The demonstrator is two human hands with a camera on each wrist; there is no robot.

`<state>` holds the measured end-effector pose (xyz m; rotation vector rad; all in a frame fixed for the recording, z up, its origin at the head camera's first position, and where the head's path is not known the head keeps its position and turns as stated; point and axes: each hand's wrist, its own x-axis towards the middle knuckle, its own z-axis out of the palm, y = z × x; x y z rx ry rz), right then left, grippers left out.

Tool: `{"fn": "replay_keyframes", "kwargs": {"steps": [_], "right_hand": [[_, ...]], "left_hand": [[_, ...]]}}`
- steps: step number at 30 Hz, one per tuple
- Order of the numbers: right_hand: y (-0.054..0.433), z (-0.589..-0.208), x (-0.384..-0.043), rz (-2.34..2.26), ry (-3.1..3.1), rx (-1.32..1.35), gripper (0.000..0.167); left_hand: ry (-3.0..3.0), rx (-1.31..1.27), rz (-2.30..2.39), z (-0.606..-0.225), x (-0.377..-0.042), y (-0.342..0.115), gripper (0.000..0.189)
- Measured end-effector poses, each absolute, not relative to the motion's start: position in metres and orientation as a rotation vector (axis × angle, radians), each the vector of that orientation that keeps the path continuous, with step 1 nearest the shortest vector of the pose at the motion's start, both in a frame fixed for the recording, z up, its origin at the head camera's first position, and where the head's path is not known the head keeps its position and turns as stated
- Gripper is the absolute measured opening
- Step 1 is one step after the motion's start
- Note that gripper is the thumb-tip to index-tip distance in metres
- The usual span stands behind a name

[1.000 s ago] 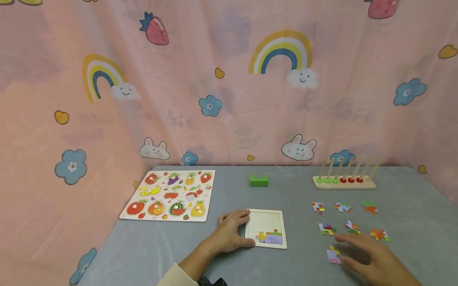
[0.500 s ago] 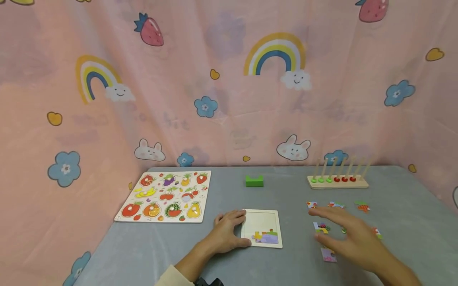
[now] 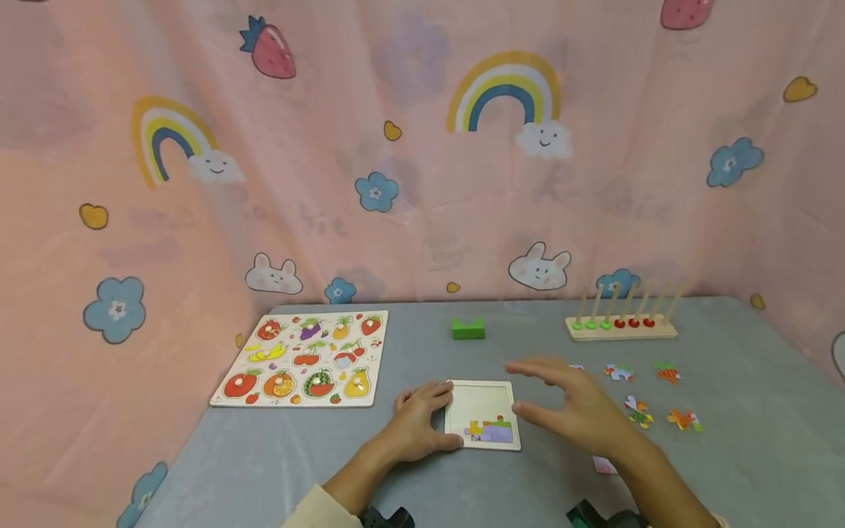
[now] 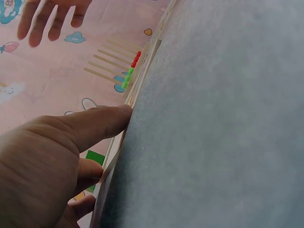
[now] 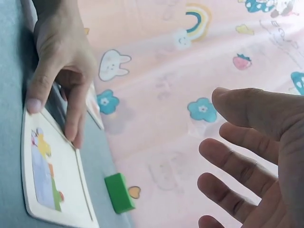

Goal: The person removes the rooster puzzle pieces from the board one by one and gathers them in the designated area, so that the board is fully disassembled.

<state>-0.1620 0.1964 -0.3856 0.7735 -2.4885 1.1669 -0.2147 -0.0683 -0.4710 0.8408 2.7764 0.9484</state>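
Note:
A square wooden puzzle tray (image 3: 475, 400) lies on the grey table, with a few joined pieces (image 3: 491, 431) in its near right corner. My left hand (image 3: 416, 425) holds the tray's left side, thumb at the near corner and fingertips toward the far one; the right wrist view shows this left hand (image 5: 66, 61) from across. Just right of the tray, my right hand (image 3: 584, 411) hovers with fingers spread and nothing between them. In the right wrist view the fingers (image 5: 237, 171) are loosely bent. Loose puzzle pieces (image 3: 637, 412) lie behind and beside it, some partly hidden by the hand and forearm.
At the left lies a fruit knob puzzle board (image 3: 300, 396). A green block (image 3: 468, 329) stands beyond the tray. At the back right is a wooden peg stand (image 3: 620, 334) with green and red beads. A pink patterned curtain (image 3: 429, 220) hangs behind the table.
My right hand has risen from the loose pieces and moved left to the tray's right side. My left hand stays on the tray. The head view has shifted slightly.

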Motion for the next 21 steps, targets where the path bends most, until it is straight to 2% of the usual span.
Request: {"fn": "replay_keyframes", "kwargs": {"steps": [8, 21], "right_hand": [[0.178, -0.404, -0.176, 1.352, -2.479, 0.799, 0.041], [0.164, -0.454, -0.187, 1.21, -2.461, 0.87, 0.039]], "left_hand": [[2.788, 0.85, 0.929, -0.47, -0.215, -0.068, 0.073], [2.794, 0.855, 0.917, -0.468, -0.216, -0.069, 0.074]]}}
